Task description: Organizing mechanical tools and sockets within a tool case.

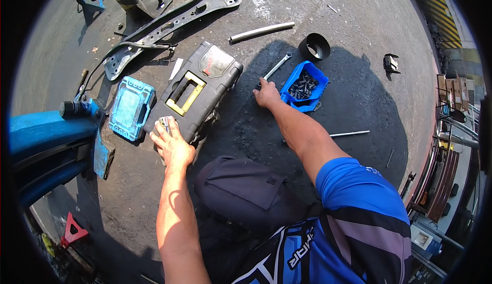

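Observation:
My left hand (171, 143) rests with fingers spread on the near end of a dark plastic toolbox (221, 68) with a yellow handle (186, 93). My right hand (267, 93) reaches down to the near end of a wrench (278, 66), its index finger and thumb at that end. Whether the fingers grip it cannot be made out. The wrench's far ring end points away from me. Just right of this hand stands a blue plastic container (294, 74) with many dark bolts (303, 86) in it. A light blue translucent case (130, 107) lies left of the toolbox.
Beyond the toolbox lie a metal tube (262, 31) and a long perforated metal beam (173, 26). A black cylindrical ring (315, 46) stands behind the blue container. A metal bar (349, 133) lies under my right arm. Blue machinery (54, 132) and a red jack stand (73, 230) are at left.

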{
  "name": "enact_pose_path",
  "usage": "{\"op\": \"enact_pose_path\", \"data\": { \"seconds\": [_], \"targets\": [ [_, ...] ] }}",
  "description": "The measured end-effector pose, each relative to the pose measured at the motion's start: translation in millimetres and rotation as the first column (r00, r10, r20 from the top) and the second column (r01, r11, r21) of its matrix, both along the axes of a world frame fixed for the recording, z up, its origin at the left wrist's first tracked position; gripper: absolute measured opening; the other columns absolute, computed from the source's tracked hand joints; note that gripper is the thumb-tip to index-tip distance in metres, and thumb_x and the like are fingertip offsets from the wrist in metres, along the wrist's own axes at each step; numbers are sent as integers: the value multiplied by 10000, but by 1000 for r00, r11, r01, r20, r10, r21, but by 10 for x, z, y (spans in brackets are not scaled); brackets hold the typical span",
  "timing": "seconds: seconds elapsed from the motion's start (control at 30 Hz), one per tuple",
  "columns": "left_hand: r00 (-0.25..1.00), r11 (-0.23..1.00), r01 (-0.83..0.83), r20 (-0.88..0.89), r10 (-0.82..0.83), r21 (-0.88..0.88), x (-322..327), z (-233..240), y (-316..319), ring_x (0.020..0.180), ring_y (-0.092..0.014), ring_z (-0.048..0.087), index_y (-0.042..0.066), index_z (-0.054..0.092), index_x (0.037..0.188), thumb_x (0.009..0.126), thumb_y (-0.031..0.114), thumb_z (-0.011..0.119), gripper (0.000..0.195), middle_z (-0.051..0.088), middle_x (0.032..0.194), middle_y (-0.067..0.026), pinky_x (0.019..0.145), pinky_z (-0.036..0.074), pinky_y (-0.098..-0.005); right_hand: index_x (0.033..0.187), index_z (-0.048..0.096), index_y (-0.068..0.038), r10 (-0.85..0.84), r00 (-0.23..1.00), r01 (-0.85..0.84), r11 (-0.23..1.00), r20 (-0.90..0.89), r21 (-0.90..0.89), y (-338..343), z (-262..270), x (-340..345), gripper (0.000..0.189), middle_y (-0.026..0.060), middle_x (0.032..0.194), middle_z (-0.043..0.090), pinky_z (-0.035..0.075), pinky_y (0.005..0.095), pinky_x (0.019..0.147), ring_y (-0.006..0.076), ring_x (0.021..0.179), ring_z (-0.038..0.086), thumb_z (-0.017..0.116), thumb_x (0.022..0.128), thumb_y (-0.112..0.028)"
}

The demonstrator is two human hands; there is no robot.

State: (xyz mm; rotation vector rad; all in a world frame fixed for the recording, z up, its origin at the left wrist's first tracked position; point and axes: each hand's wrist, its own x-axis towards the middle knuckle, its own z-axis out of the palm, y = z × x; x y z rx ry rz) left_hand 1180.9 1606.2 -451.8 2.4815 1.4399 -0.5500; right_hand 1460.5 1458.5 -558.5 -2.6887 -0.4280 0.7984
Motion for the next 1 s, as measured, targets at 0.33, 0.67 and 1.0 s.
{"op": "enact_pose_path", "data": {
  "seconds": [0.33,0.67,1.0],
  "targets": [
    [994,999,27,102,-25,-25,3,-82,68,1398,-501,25,189,112,1517,684,-6,609,990,-18,1552,-200,1081,278,-591,1064,554,-31,-41,999,44,995,-35,94,-7,-155,-51,293,240,979,648,475,451,905,401,986,617,596,892,-264],
    [974,993,120,191,-119,9,-263,-258,209,1387,-528,1,163,136,1510,707,5,604,943,-12,1547,-215,1075,286,-607,890,492,-48,-237,598,795,299,-765,529,-523,659,-675,134,44,767,575,502,239,542,108,639,577,608,912,-111],
    [966,962,143,246,-84,-231,-180,8,200,1403,-510,-58,184,126,1522,641,-69,531,1001,-75,1567,-199,1163,134,-527,1489,200,-94,-428,769,637,580,-475,509,-1014,509,-233,715,197,1211,545,524,319,671,174,869,611,612,905,-124]
  ]
}}
